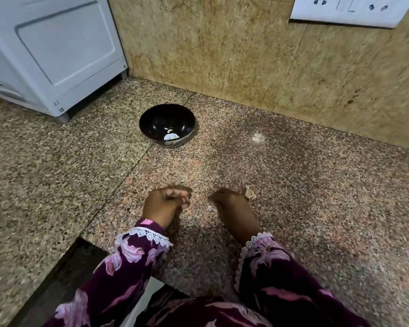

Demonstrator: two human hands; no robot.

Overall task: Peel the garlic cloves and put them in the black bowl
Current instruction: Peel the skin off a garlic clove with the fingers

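- We see the black bowl upright on the granite bench, mouth facing up, with a pale peeled clove low inside it; its long axis is too small to read.
- Nearer us than the bowl, our left hand curls its fingers together; blur hides whether that grip pinches anything.
- Our right hand, beside the left, shows only its back, so we cannot tell its grip.
- A scrap of garlic skin lies touching the right hand's far edge.
- A white appliance stands left of the bowl, cut off by the frame.
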